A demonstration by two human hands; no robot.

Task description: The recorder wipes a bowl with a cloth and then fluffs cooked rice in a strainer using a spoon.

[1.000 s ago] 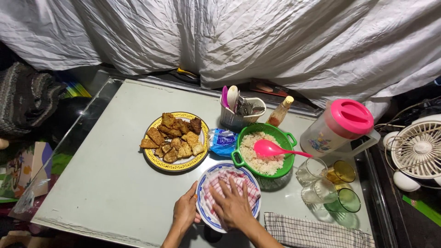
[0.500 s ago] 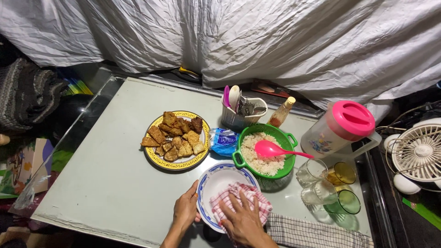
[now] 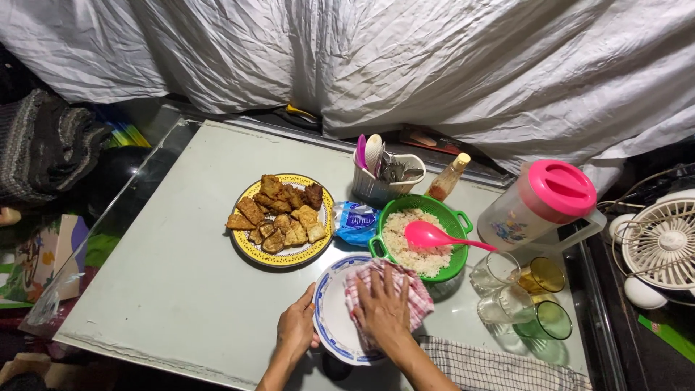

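Plate, white with a blue rim, sits at the table's near edge, its left half already bare. Right hand presses a checked cloth onto it, fingers spread; left hand grips the rim, fingers curled.

The right hand lies flat on a red checked cloth, and presses it into a white plate with a blue rim. The left hand holds the left edge of this plate. Just far of the plate stands a green bowl of rice with a pink spoon inside. To the left is a yellow plate of fried pieces. On the right are a jug with a pink lid and some glasses. A second checked cloth lies at the near edge of the glass table.
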